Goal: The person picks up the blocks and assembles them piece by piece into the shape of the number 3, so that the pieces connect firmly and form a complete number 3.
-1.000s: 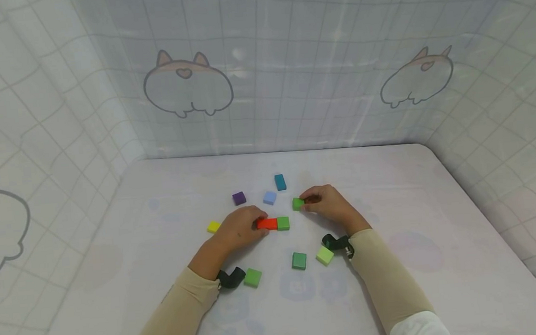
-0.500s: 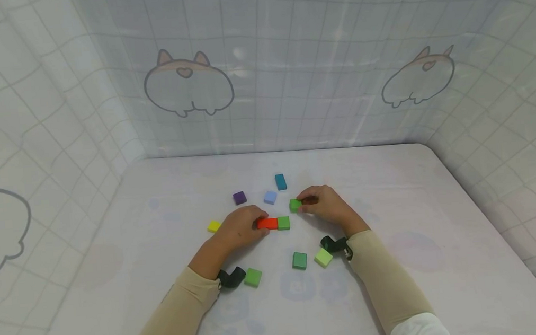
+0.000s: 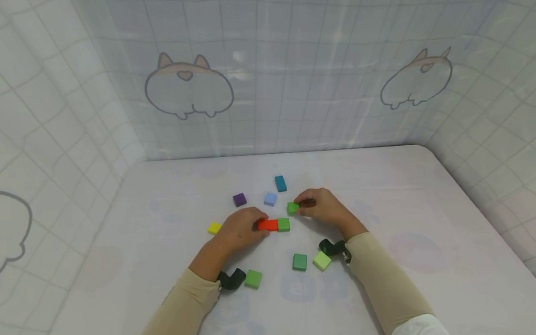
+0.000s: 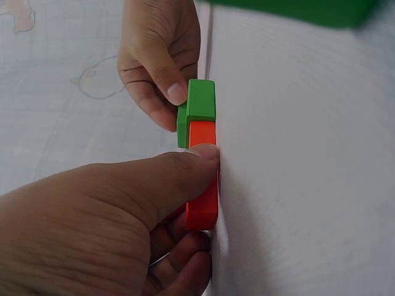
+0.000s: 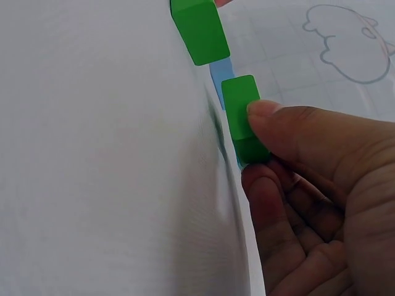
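My left hand grips a red block, with the thumb over it in the left wrist view. A green block touches the red block's right end, in line with it. Thumb and fingers of my right hand pinch a second green block. The head view has this block just beyond and slightly right of the first green one. In the right wrist view the pinched green block appears apart from the other green block. Part of the red block is hidden under my left hand.
Beyond the hands lie a purple block, a light blue block and a teal block. A yellow block is left. Nearer are green, dark green and lime blocks, the lime beside the black right-wrist mount.
My right hand has moved left and slightly nearer with its green block, toward the red and green row. The lime block has shifted slightly left. My left hand stays in place.
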`<state>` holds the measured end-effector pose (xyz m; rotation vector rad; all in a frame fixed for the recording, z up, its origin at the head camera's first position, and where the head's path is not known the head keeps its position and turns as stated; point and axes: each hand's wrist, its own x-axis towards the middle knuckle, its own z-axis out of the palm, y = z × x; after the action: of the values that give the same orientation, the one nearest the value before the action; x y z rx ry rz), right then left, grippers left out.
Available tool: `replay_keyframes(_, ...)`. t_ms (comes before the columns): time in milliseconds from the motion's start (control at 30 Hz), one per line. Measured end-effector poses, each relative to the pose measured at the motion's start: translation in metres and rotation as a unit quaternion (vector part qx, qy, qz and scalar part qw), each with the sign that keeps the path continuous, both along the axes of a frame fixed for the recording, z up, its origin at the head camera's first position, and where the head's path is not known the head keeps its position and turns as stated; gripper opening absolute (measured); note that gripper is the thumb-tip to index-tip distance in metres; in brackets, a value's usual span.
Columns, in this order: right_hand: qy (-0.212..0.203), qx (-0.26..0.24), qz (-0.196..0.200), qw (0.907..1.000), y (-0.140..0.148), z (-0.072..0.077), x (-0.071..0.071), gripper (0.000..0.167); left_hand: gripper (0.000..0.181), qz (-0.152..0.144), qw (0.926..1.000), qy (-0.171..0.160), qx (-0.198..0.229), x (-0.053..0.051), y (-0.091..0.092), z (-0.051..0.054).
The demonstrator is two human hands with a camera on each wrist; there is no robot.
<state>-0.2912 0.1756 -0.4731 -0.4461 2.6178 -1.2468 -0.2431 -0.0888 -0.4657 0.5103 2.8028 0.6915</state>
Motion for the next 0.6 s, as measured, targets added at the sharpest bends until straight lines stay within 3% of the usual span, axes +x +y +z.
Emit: replay_keyframes(600, -0.003, 0.004, 0.005, 1.0, -0.0045, 0.0006, 0.0038, 0.025, 0.044, 0.005, 1.0, -0.001, 0.006, 0.0008, 0.0006, -0.0009)
